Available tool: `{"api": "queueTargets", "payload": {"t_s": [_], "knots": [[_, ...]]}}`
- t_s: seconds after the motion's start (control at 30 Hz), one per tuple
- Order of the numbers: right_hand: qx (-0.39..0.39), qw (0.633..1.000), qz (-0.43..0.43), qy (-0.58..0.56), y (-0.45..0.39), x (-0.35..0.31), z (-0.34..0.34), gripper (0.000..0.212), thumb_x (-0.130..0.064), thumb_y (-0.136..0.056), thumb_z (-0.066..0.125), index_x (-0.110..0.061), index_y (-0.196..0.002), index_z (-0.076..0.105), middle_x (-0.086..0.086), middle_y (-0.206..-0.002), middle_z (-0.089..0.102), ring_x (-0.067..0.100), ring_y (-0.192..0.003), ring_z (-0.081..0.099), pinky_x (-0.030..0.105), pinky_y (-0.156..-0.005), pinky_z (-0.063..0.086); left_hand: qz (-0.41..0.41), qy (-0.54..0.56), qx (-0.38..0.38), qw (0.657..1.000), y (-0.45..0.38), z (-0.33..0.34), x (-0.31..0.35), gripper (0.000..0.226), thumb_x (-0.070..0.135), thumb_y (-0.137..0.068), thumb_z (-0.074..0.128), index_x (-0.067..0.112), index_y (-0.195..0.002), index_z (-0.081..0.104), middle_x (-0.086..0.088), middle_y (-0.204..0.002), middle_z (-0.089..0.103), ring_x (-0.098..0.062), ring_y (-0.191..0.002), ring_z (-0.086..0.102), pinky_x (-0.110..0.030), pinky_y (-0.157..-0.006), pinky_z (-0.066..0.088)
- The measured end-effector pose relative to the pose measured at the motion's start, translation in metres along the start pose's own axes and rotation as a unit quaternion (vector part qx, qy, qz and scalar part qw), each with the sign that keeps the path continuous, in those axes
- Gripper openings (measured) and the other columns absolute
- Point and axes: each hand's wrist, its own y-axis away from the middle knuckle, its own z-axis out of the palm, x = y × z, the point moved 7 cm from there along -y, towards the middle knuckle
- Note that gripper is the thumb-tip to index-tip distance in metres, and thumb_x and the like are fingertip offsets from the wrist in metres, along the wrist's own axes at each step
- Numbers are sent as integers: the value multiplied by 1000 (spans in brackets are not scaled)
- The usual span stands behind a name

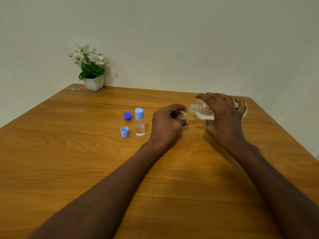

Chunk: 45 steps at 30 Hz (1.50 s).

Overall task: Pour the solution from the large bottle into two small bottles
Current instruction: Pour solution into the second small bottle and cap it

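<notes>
My right hand (222, 116) grips the large clear bottle (202, 109), tipped on its side with its open neck pointing left and clear liquid pooled along its lower side. That neck meets the mouth of a small clear bottle (183, 115), which my left hand (167, 123) holds; my fingers hide most of it. Another small bottle (139, 125), upright with a light blue cap and clear liquid inside, stands on the table to the left of my left hand.
Two loose caps lie left of the capped bottle: a dark blue cap (127, 115) and a light blue cap (125, 131) with its opening up. A white pot of white flowers (93, 80) stands at the far left corner of the wooden table (86, 161).
</notes>
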Motion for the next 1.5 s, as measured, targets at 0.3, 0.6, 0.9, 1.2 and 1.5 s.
{"api": "queueTargets", "payload": {"t_s": [0.3,0.6,0.9,1.2,1.5], "knots": [[-4,1000,-1,-2,1,0,0,91,-1,-68,78,-36,-148,51,-7,-149,56,24,-143,44,57,-118,19,2,-2,-6,1000,0,1,1,41,8,-79,87,19,-116,76,15,-98,72,6,-89,67,-10,-78,55],[-3,1000,0,-3,1,-1,-2,88,-1,-69,76,-36,-147,53,-6,-148,57,23,-143,45,57,-118,18,5,-10,-3,1000,0,0,1,41,9,-78,88,19,-116,76,12,-101,73,2,-92,67,-7,-78,53],[-3,1000,2,-2,0,-1,-1,89,0,-69,77,-37,-147,53,-6,-148,57,23,-143,45,55,-118,17,4,-8,0,1000,0,0,2,40,9,-78,88,19,-115,77,11,-99,74,4,-89,67,-6,-75,52],[-1,1000,-2,-3,-1,-1,-2,88,-1,-69,77,-35,-146,53,-6,-147,57,23,-142,45,54,-117,16,1,-13,0,1000,0,-1,3,40,9,-78,88,18,-116,76,4,-106,77,-3,-94,69,-9,-80,54],[-6,1000,2,-5,-2,0,-1,88,-1,-69,78,-35,-147,53,-6,-148,56,24,-144,44,53,-118,15,-2,-12,-1,1000,-1,-1,3,41,10,-79,88,18,-118,76,3,-109,77,-6,-98,70,-18,-86,58]]}}
